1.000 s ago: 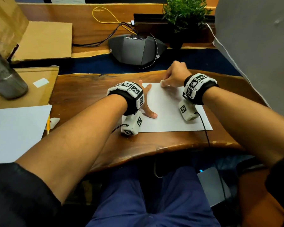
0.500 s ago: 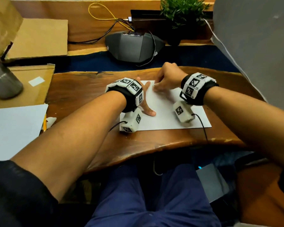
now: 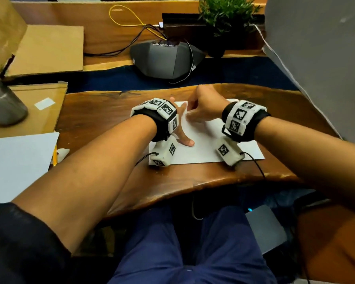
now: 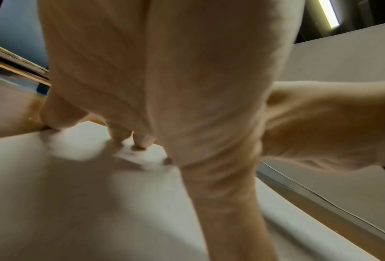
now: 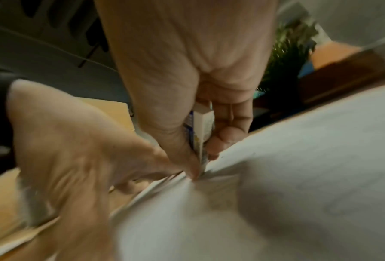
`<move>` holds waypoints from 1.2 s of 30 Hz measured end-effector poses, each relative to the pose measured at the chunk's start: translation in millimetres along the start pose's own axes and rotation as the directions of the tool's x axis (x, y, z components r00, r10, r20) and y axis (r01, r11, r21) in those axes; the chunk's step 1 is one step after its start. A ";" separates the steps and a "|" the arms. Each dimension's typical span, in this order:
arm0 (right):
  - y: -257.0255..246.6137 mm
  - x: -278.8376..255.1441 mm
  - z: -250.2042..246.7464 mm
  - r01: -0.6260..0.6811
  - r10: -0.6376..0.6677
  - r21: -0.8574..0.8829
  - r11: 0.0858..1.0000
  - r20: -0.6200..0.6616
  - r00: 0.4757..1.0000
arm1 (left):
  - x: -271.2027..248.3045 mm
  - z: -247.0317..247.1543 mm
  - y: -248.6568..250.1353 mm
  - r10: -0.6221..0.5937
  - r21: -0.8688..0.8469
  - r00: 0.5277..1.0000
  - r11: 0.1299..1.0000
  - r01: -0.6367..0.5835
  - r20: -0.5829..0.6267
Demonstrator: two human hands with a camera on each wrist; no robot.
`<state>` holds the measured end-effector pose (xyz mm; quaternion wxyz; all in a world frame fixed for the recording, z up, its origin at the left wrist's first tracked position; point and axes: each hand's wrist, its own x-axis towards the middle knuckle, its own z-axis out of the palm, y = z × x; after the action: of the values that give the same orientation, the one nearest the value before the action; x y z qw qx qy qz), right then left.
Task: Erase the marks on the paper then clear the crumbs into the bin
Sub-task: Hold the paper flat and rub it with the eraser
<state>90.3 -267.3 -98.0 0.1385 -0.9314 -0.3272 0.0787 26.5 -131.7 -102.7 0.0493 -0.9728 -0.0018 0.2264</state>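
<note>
A white sheet of paper [image 3: 201,148] lies on the wooden desk [image 3: 103,115]. My left hand [image 3: 180,128] presses flat on the sheet's left part, fingers spread, its fingertips [image 4: 142,141] touching the far edge of the paper [image 4: 75,203]. My right hand [image 3: 203,107] pinches a white eraser [image 5: 201,127] in a blue-printed sleeve between thumb and fingers and holds its tip down on the paper [image 5: 298,159] near the far left edge. Faint pencil marks [image 5: 343,204] show on the sheet to the right. The eraser is hidden by the hand in the head view.
A grey conference speaker [image 3: 166,58] with cables and a potted plant [image 3: 223,17] stand behind the desk. Left lie cardboard [image 3: 47,50], a metal bottle [image 3: 2,103], a second white sheet [image 3: 14,160] and a yellow pencil [image 3: 54,156]. A grey panel [image 3: 320,58] stands right.
My right hand with the eraser has slid left and nearer across the top of the paper, toward the left hand. The left hand has stayed pressed on the sheet.
</note>
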 end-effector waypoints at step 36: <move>74.1 -5.7 -24.9 -0.362 0.300 0.296 0.884 0.236 0.925 | -7.9 14.3 43.3 0.351 -0.043 0.935 0.936 -0.349 0.048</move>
<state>135.3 -331.5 -96.9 0.2481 -0.9253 -0.1561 0.2407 12.2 -173.7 -116.2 -0.0083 -0.9517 0.1661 0.2580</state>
